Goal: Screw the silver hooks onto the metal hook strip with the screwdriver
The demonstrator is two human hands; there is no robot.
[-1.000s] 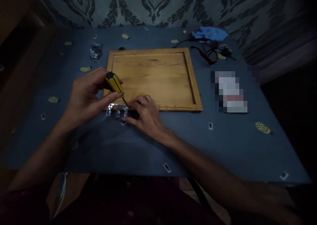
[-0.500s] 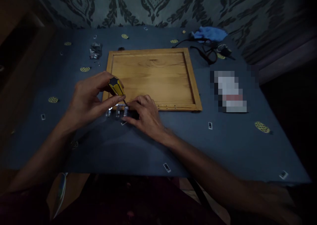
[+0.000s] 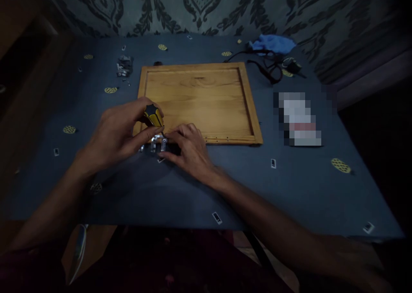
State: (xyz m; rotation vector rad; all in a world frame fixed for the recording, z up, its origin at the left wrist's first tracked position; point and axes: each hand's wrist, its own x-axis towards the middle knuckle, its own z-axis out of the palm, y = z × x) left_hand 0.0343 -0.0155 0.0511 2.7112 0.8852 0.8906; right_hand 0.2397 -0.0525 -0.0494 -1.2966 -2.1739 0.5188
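A wooden framed panel (image 3: 196,99) lies flat on the blue patterned cloth. My left hand (image 3: 120,127) grips a yellow and black screwdriver (image 3: 153,115), its shaft slanting down to a shiny metal hinge (image 3: 163,144) at the panel's near edge. My right hand (image 3: 189,151) is beside the hinge, thumb and forefinger bent against it and the other fingers on the frame. Its fingertips close on the metal part near the screwdriver's tip. Small dark holes show in the near frame strip to the right of my right hand.
More metal hinges (image 3: 124,66) are piled behind and left of the panel, with tiny screws beside them. Back right are a blue cloth (image 3: 273,44), black glasses (image 3: 268,71) and keys (image 3: 292,65). A blurred-out packet (image 3: 299,119) lies on the right.
My left hand and the screwdriver have shifted slightly right and down, the handle now more upright. My right hand has hardly moved.
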